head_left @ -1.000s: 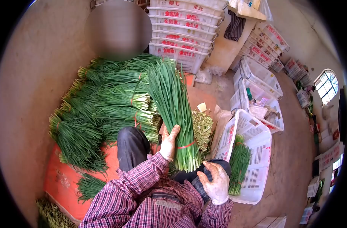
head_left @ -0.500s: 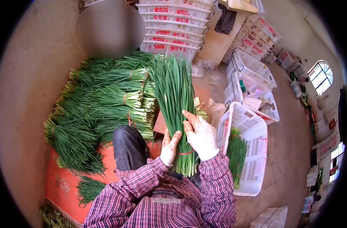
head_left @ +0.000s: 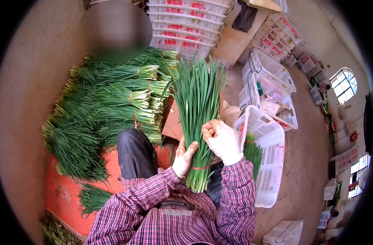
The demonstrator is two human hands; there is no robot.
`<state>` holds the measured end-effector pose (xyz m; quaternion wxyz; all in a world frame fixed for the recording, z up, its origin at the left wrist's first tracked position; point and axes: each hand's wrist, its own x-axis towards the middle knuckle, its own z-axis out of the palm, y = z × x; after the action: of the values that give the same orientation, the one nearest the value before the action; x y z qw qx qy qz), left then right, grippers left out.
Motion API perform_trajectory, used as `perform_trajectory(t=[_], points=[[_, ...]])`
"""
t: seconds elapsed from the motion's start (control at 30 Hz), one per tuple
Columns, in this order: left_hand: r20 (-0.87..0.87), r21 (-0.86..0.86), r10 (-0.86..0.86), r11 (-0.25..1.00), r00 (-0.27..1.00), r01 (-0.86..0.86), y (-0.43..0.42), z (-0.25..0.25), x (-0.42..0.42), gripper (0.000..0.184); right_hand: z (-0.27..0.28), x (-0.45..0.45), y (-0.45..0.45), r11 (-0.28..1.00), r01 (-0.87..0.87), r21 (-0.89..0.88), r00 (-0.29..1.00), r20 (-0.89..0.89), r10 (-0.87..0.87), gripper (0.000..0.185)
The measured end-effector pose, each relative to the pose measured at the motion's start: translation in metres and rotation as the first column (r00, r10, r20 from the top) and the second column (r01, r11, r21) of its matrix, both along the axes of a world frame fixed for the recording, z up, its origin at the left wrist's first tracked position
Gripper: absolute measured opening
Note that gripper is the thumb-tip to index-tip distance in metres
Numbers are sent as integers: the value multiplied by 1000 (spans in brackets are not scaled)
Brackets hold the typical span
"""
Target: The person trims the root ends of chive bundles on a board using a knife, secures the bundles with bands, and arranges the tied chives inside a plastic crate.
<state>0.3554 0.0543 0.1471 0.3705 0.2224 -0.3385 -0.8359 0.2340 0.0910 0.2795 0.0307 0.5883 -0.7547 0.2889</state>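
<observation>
A bundle of garlic chives (head_left: 196, 98) stands in front of me, leaf tips away, pale cut ends toward my body. A red band (head_left: 200, 168) circles its lower part. My left hand (head_left: 183, 157), in a stained white glove, is wrapped around the bundle's left side just above the band. My right hand (head_left: 222, 141), gloved likewise, is closed in a pinch at the bundle's right edge, its fingertips against the leaves. Whatever lies between those fingertips is hidden.
Many tied chive bundles (head_left: 125, 96) are piled at left on a red sheet (head_left: 66, 196). A white crate (head_left: 272, 163) holding chives stands at my right, with more crates (head_left: 276, 94) behind it. Stacked crates (head_left: 186, 28) rise at the back. A small chive bunch (head_left: 92, 199) lies near my knee.
My right hand has gone from lying with fingers extended along the bundle to a pinch at its right edge. The leaves have spread wider; my left hand keeps its hold.
</observation>
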Motion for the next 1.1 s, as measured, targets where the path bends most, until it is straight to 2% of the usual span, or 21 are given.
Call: perform_trajectory(t=[0.17, 0.23, 0.33, 0.4, 0.47, 0.6, 0.67, 0.73, 0.77, 0.8, 0.87, 0.9, 0.93, 1.0, 1.1], points=[[14, 8, -25, 1000, 1000, 25, 3, -10, -1, 48, -1, -1, 3, 997, 66, 27, 995, 76, -68, 8], [-2, 54, -49, 997, 999, 49, 4, -12, 0, 47, 4, -1, 4, 993, 103, -51, 969, 229, -88, 8], [-13, 41, -40, 998, 999, 41, 4, -18, -1, 46, 1, -13, 3, 979, 137, -151, 963, 253, -95, 9], [-11, 41, -39, 998, 999, 39, 4, -21, -1, 45, 11, -18, 8, 977, 159, -140, 951, 287, -114, 12], [-11, 39, -37, 999, 999, 38, 5, -21, -1, 45, 21, -22, 11, 916, 184, -357, 964, 248, -97, 13], [-12, 31, -19, 999, 1000, 20, 4, -25, -3, 45, 15, -41, 30, 812, 382, -442, 866, 478, -147, 13], [2, 20, -14, 1000, 1000, 14, 4, -23, -4, 45, 23, -31, 36, 826, 365, -429, 874, 463, -146, 11], [28, 26, -18, 999, 999, 18, 5, -22, -4, 46, 28, -11, 34, 853, 334, -402, 778, 628, -9, 12], [7, 22, -8, 1000, 1000, 8, 7, -21, -4, 45, 30, -1, 32, 890, 281, -359, 800, 600, -11, 12], [6, 22, -8, 1000, 1000, 8, 8, -20, -5, 45, 24, 5, 31, 939, 197, -281, 870, 491, -36, 12], [19, 1, 13, 1000, 1000, -13, 10, -15, -4, 48, 19, 29, 22, 995, 68, -74, 981, 184, -53, 16], [138, -138, 32, 990, 990, -13, 8, -15, -2, 52, -2, 34, 15, 995, 13, -101, 992, 128, 0, 22], [190, -192, 9, 981, 982, 28, 6, -35, -4, 57, -9, 40, 10, 997, 19, -73, 1000, -16, -20, 20], [131, -115, 22, 993, 991, -7, 12, -48, -8, 60, -29, 43, 4, 993, 96, 70, 978, -190, -81, 30], [77, -88, 105, 991, 991, -98, 16, -56, -17, 62, -37, 46, -3, 974, 182, 133, 940, -314, -133, 32]])
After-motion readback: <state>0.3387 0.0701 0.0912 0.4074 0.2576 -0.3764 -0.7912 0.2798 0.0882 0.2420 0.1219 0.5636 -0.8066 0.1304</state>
